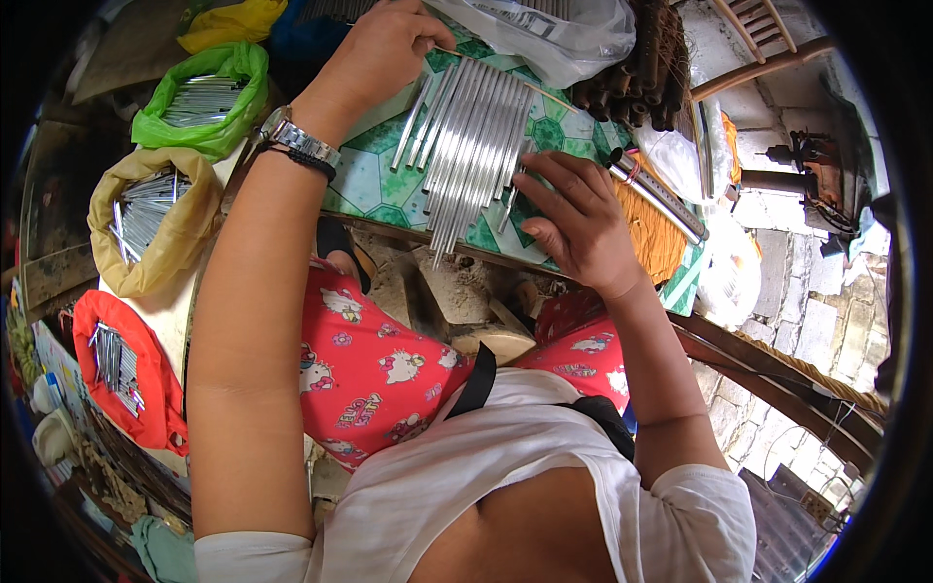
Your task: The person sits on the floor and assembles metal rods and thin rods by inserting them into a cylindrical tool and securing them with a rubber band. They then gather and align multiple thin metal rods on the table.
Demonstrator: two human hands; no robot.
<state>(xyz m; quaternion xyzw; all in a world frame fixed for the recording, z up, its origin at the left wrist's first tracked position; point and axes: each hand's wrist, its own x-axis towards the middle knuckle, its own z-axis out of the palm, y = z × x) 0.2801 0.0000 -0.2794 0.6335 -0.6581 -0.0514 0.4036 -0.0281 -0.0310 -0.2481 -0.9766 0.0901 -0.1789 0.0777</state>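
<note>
On the green patterned tabletop a row of silver metal tubes lies side by side, in stepped lengths, the longest reaching past the near edge. A thin stick runs slantwise across their far ends. My left hand is at the far left of the row, its fingers closed at the stick's left end; the fingertips are partly hidden. At the right side of the row is my right hand, fingers apart, with fingertips against the outermost tubes. A short loose piece sits by its thumb.
Green, tan and red bags of metal pieces stand at left. Beyond the tubes are a clear plastic bag and dark brown pipes. At right lie a wider shiny tube and an orange cloth.
</note>
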